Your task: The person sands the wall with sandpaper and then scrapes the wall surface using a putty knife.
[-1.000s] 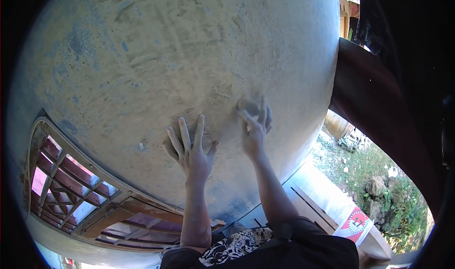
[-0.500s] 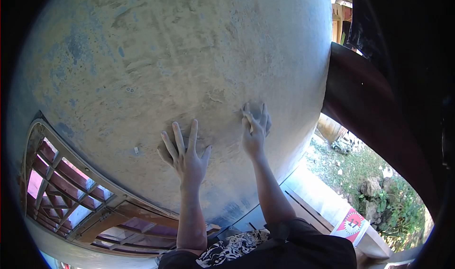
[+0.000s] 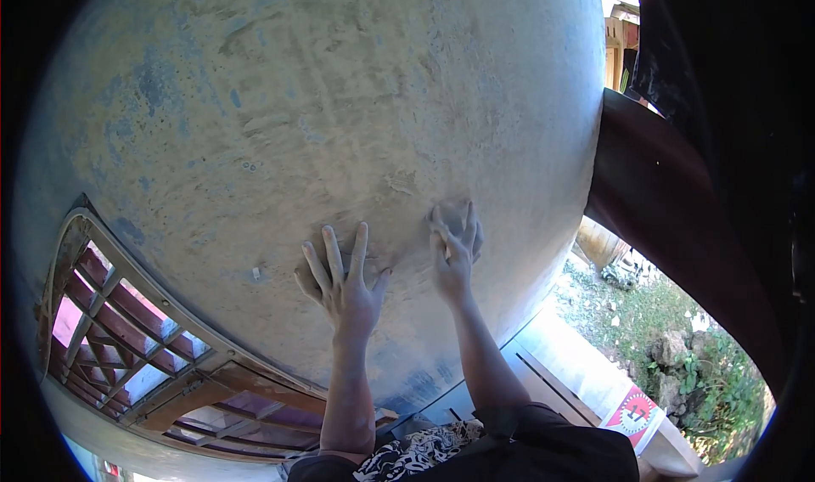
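Observation:
A large wall-like surface [image 3: 323,125], greyish-tan with blue patches and scrapes, fills most of the view. My left hand [image 3: 346,282] lies against its lower middle with fingers spread, nothing in it. To the right, my right hand [image 3: 456,244] presses a dusty grey pad [image 3: 452,217] flat against the same surface, its fingers over the pad. The pad's edges are mostly hidden, so its exact shape is unclear. Both hands look dusty.
At the lower left are wooden lattice openings [image 3: 119,329]. A dark red cloth or panel [image 3: 671,193] hangs at the right. Beyond it lie grass, rocks [image 3: 671,372] and plants. A pale ledge [image 3: 564,355] with a red-and-white emblem [image 3: 635,414] sits lower right.
The surface and surroundings have shifted slightly right and down in view. My left hand has moved slightly right in view; my right hand stays near the same place, still on the pad.

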Motion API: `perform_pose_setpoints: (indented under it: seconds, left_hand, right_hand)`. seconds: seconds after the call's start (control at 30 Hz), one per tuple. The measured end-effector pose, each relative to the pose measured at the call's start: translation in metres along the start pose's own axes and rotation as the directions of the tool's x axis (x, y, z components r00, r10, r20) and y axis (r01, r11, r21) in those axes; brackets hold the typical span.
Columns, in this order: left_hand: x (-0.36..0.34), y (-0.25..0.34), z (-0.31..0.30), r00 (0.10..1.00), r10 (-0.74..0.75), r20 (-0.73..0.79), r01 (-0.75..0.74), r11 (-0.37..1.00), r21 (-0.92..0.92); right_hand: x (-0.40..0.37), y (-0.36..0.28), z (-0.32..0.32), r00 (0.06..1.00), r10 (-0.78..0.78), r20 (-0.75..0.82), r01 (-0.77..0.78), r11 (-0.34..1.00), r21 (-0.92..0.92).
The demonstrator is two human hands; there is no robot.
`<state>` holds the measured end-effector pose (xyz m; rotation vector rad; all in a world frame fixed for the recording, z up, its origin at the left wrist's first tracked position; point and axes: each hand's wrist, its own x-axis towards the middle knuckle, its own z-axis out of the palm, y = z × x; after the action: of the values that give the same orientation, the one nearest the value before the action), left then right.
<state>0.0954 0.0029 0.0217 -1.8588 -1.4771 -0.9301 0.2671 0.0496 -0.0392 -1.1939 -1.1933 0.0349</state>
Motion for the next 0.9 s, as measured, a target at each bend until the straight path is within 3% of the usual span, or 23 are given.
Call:
perform_pose_setpoints:
  seconds: [0.1,0.17,0.27,0.33,0.4,0.53,0.63,0.7,0.73,0.83,0.87,0.9]
  left_hand:
    - [-0.002,0.001,0.001,1.0,-0.011,0.007,0.011,1.0,0.0]
    - [0.001,0.001,-0.001,1.0,-0.002,-0.008,0.002,1.0,0.0]
    - [0.001,0.003,-0.003,0.999,0.012,-0.031,-0.013,1.0,-0.021]
    - [0.002,0.002,-0.003,1.0,-0.016,0.014,0.017,0.999,-0.027]
    - [-0.001,-0.001,-0.002,1.0,-0.003,0.02,0.003,1.0,-0.016]
    - [-0.004,0.0,0.003,1.0,-0.006,0.029,0.006,1.0,0.006]
    - [-0.003,0.003,0.004,1.0,-0.01,-0.005,0.01,1.0,-0.001]
    - [-0.003,0.006,0.004,1.0,-0.006,-0.031,0.006,1.0,-0.011]
    - [-0.002,0.006,0.004,0.998,-0.003,-0.059,0.002,1.0,-0.018]
    - [-0.003,0.004,0.005,1.0,-0.014,-0.001,0.014,1.0,-0.004]
    - [-0.003,0.004,0.004,1.0,-0.01,0.002,0.01,1.0,0.001]
    - [-0.002,0.005,0.003,1.0,-0.013,0.001,0.013,1.0,-0.001]
  right_hand:
    - [0.006,-0.021,0.002,0.995,0.071,-0.07,-0.066,0.995,0.078]
    - [-0.007,-0.032,0.007,0.994,-0.107,-0.008,0.107,0.992,0.06]
    - [-0.033,-0.031,0.012,0.988,-0.128,0.084,0.123,0.991,0.059]
    - [-0.03,0.008,0.02,0.993,-0.102,0.058,0.1,0.994,0.037]
    - [-0.014,0.036,0.017,0.995,-0.024,-0.099,0.027,0.999,0.032]
    - [0.012,0.03,-0.002,0.979,0.089,-0.181,-0.083,0.996,0.039]
    - [-0.003,-0.008,-0.001,0.997,-0.043,-0.066,0.04,0.998,-0.044]
    - [-0.025,-0.036,-0.003,0.984,-0.137,0.111,0.135,0.99,0.03]
    - [-0.022,-0.028,0.0,0.985,-0.139,0.107,0.136,0.99,0.035]
    - [-0.002,0.023,0.009,0.984,-0.151,-0.091,0.147,0.988,-0.056]
    - [0.011,0.022,0.004,0.985,-0.145,-0.092,0.141,0.989,-0.052]
    - [0.024,0.017,-0.003,0.988,-0.049,-0.148,0.042,0.998,-0.047]
